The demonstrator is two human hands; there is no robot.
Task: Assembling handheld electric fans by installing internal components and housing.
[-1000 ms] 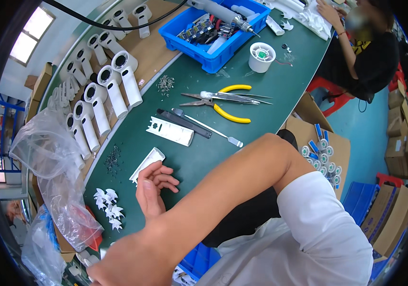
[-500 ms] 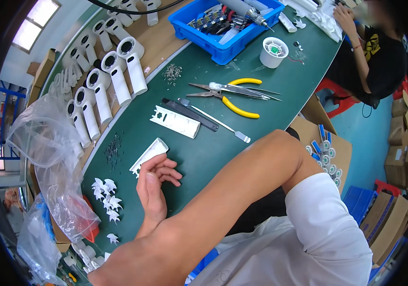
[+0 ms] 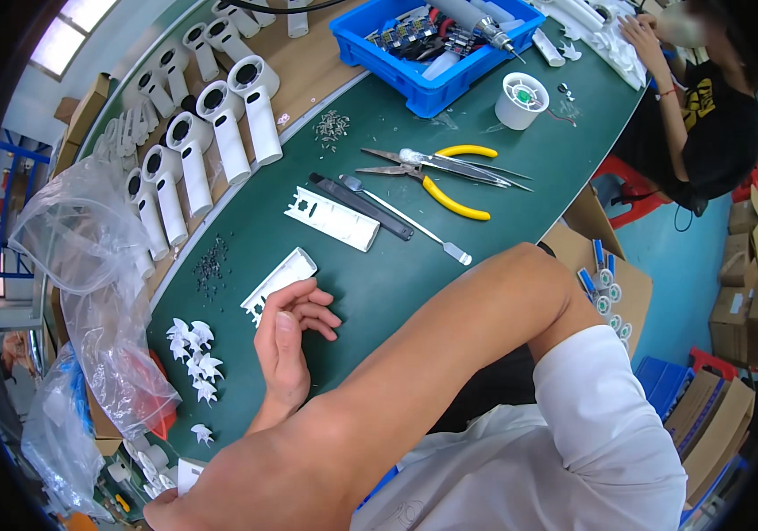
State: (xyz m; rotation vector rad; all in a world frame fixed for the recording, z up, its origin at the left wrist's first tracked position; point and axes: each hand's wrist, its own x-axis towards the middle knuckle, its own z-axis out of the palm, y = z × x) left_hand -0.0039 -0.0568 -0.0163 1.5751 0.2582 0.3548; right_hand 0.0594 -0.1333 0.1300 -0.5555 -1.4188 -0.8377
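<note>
My left hand rests on the green table, palm turned sideways and fingers loosely curved, with nothing between them. Its fingertips overlap a white half-shell; whether they touch it I cannot tell. My right forearm crosses in front of my left arm. At the lower left edge, my right hand shows only in part, its fingers hidden, beside a white piece. Nearby lie small white fan impellers. Beyond my left hand are another white half-shell, a black strip and a thin metal spatula.
Yellow-handled pliers and tweezers lie farther back, near a white round fan housing and a blue bin of parts. White handheld fan bodies line the left. Small screws lie in piles. A co-worker sits at far right.
My right hand and forearm have shifted slightly down and left. The left hand stays nearly still. The view has turned a little, so the table items appear slightly displaced.
</note>
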